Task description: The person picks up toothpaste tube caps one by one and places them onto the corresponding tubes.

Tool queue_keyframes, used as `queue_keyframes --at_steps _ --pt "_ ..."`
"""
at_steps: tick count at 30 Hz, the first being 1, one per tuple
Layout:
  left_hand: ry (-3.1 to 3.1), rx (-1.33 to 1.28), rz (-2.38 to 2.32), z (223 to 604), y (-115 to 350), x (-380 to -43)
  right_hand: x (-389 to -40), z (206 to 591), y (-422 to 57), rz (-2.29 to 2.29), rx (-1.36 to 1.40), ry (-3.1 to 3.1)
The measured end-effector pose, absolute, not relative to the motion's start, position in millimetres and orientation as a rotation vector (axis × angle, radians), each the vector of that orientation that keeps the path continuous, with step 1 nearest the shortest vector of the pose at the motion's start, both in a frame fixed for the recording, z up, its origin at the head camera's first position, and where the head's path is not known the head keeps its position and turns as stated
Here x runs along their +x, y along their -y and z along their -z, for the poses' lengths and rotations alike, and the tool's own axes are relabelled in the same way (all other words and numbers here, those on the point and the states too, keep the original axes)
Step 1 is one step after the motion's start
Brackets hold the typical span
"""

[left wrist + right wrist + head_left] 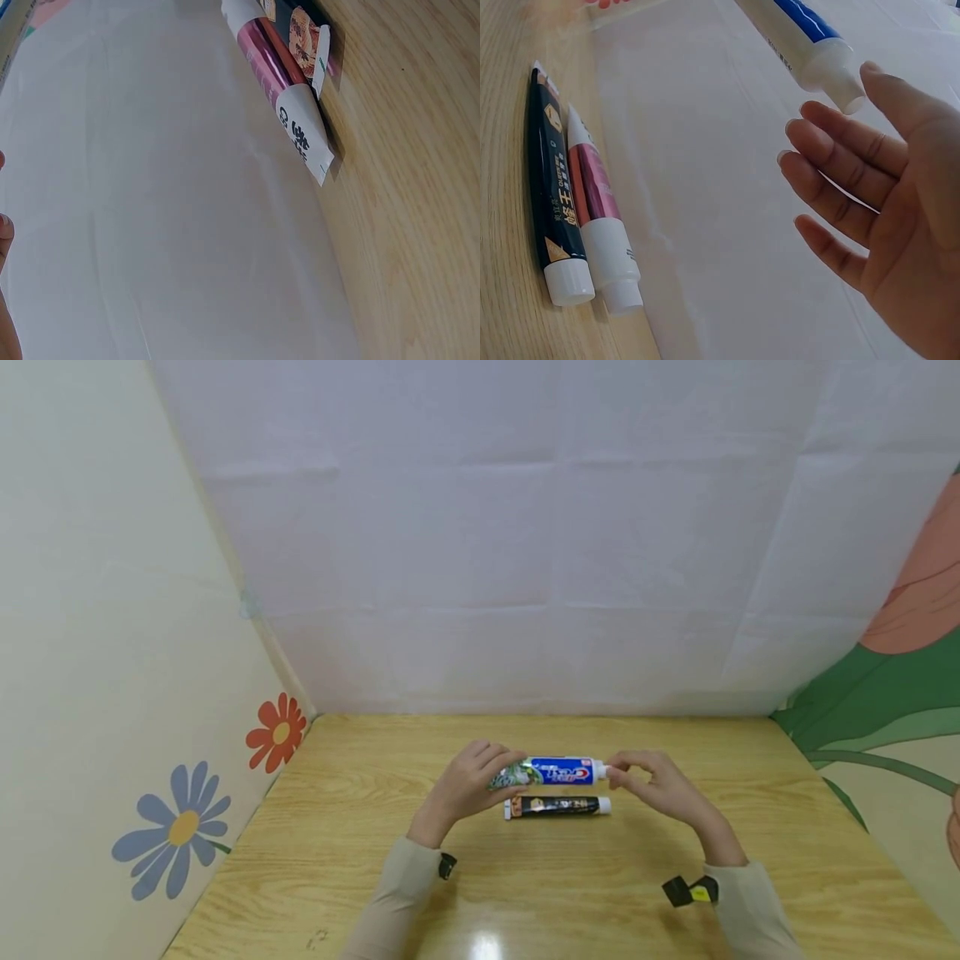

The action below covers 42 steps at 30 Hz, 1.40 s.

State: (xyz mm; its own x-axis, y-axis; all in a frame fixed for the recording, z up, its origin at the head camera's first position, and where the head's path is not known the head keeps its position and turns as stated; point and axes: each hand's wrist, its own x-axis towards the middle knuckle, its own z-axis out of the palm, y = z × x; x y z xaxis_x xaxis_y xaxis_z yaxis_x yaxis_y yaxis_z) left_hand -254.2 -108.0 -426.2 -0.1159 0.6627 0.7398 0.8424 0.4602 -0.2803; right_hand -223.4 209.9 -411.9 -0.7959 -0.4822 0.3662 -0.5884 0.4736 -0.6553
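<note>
My left hand grips the flat end of a blue and green toothpaste tube, held level above the table with its white cap to the right. In the left wrist view only a sliver of the fingers shows at the left edge. At the cap is my right hand; its thumb tip is right beside the cap, and the other fingers spread loosely below it. On the table under the held tube lie a black toothpaste tube and a pink and white tube, side by side. The held tube hides the pink one in the head view.
The wooden table runs back to a white cloth backdrop. Flower-painted walls stand at both sides, with a blue flower on the left. A black strap piece sticks out from the right wrist.
</note>
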Motion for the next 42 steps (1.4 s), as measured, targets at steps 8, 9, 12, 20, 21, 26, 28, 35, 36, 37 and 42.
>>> queue_keyframes --at_steps 8,9,12,20,21,26,28,35,36,37,42 --pt "1.833 -1.265 0.274 425.8 110.7 -255.5 -221.0 410.4 -206.1 -1.173 0.934 2.559" --pt "1.833 -1.265 0.274 425.9 111.0 -255.7 -218.3 406.3 -204.4 -1.173 0.940 2.552" --pt "1.836 -1.266 0.273 425.8 111.5 -255.9 -208.4 392.7 -198.5 -1.181 0.953 2.538" --pt "1.842 -1.266 0.278 425.8 112.8 -255.7 -201.1 382.9 -194.1 -1.169 0.963 2.518" --pt "1.843 -1.265 0.277 425.6 113.1 -255.5 -200.8 382.7 -193.8 -1.163 0.960 2.518" --pt "1.839 -1.265 0.278 425.0 113.6 -255.3 -201.8 383.9 -193.8 -1.138 0.958 2.515" --pt "1.836 -1.266 0.278 424.9 113.8 -255.5 -206.0 390.0 -195.5 -1.138 0.950 2.518" --pt "1.836 -1.265 0.274 425.6 114.4 -256.2 -220.7 409.9 -202.9 -1.128 0.926 2.539" --pt "1.836 -1.265 0.275 425.8 114.5 -256.3 -221.1 410.1 -203.1 -1.132 0.931 2.537" --pt "1.836 -1.265 0.274 426.0 114.6 -256.4 -221.4 410.3 -203.2 -1.138 0.935 2.535" --pt "1.838 -1.263 0.273 427.4 115.4 -257.2 -221.3 409.6 -202.6 -1.150 0.957 2.522"
